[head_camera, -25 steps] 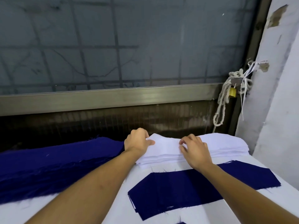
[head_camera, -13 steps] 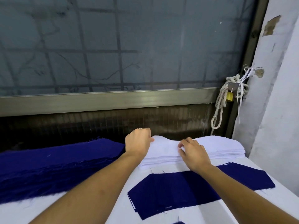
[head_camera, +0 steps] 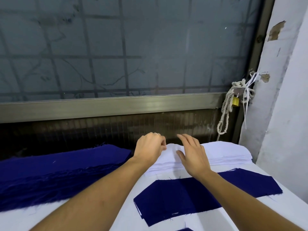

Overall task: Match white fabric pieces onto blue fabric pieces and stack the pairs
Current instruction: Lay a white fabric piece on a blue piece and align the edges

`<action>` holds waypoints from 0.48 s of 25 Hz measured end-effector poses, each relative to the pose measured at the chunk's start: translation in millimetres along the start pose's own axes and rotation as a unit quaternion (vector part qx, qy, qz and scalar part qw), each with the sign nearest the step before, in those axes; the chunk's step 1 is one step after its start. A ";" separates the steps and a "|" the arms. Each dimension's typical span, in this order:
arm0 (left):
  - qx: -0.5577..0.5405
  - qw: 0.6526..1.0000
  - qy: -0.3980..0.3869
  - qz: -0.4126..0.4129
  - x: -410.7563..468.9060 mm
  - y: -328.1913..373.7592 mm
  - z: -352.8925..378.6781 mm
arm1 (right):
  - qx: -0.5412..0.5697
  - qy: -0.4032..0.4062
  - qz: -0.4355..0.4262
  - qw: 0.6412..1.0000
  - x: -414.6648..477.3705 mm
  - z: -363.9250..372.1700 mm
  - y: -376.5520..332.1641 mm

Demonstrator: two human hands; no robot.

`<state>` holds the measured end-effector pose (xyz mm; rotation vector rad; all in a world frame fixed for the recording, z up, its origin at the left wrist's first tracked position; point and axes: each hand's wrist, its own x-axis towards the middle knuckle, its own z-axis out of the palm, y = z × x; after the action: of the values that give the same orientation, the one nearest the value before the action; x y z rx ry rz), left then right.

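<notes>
At the far left, one thick blue pile [head_camera: 58,172] of many frayed layers is lying on the white-covered table [head_camera: 283,207], reaching from the left edge towards the middle. Its layers are too many and too close to count.

Just right of it, the left hand [head_camera: 150,149] is sitting at the left end of the one white stack [head_camera: 225,152]. Its fingers are curling in, and with the thumb they are pinching the top white piece [head_camera: 171,145], which is humping up slightly there. One thin ring [head_camera: 155,133] is showing on a finger.

Next to it, the right hand [head_camera: 193,154] is lying over the same stack with its fingers straight and slightly spread and the thumb held out, grasping nothing. Whether the palm is pressing the cloth or hovering just above it cannot be told. The two hands are near each other but not touching.

The white stack is running on to the right, many sheets deep, at the back of the table. In front of it, one long blue piece [head_camera: 183,197] is lying flat, passing under the right forearm. One more blue scrap [head_camera: 185,229] is peeking in at the bottom edge.

Behind everything one frosted window [head_camera: 116,55] is standing. At its right corner, one pale rope [head_camera: 225,117] is hanging in loops beside one yellow padlock [head_camera: 235,101], and one white wall [head_camera: 286,97] is closing off the right side.
</notes>
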<state>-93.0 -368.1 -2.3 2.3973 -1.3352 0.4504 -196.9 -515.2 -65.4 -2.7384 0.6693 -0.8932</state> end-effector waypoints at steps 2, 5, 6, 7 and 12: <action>-0.024 0.999 -0.008 0.026 -4.5 4.3 -5.5 | 0.033 0.001 -0.031 0.999 3.9 -5.2 -10.9; -0.086 0.996 -0.001 0.035 -11.2 4.5 -19.5 | 0.038 0.010 -0.029 0.999 7.4 -17.8 -19.1; -0.105 0.994 0.006 0.026 -13.5 2.6 -26.3 | 0.041 0.007 -0.018 0.999 7.3 -24.8 -20.2; -0.123 0.992 0.016 0.012 -16.0 -0.1 -33.8 | 0.045 0.001 -0.009 0.999 6.4 -33.0 -20.7; -0.212 0.972 0.071 -0.076 -36.0 -20.9 -81.3 | 0.125 -0.032 0.026 0.991 -8.8 -82.5 -18.6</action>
<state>-101.3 -294.1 50.6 2.0514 -1.0507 0.2557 -245.7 -497.5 1.9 -2.5052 0.5711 -0.8144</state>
